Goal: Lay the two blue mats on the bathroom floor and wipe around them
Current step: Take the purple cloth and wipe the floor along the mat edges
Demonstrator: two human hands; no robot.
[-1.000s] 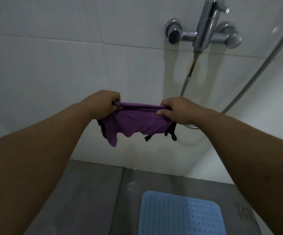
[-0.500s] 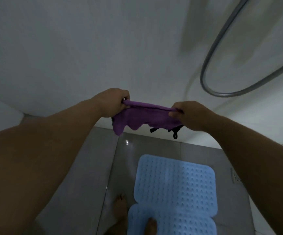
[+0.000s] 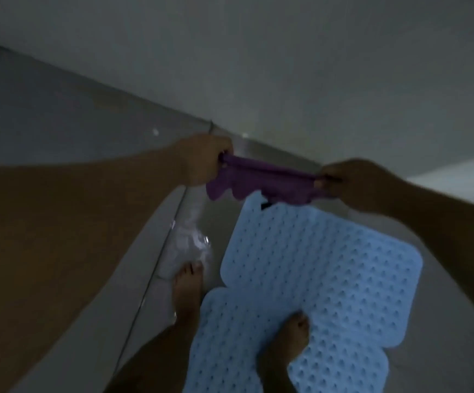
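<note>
Lower now, both hands, left hand [image 3: 204, 160] and right hand [image 3: 352, 182], grip the purple cloth [image 3: 261, 182] above two laid blue mats [image 3: 315, 279]; wiping remains.

Hands stretching a purple cloth [image 3: 261, 181] above two blue mats.
Left hand [image 3: 206, 158] and right hand [image 3: 352, 181] are gripping opposite ends; far mat [image 3: 323, 259] and near mat [image 3: 230, 347] are lying on the floor [image 3: 60, 114].

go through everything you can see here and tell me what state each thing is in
purple cloth: stretched in the air between both hands
left hand: grips the cloth's left end
right hand: pinches its right end
far blue mat: flat on the floor
near blue mat: flat, right foot on it
floor: wet patch by the left foot
</note>
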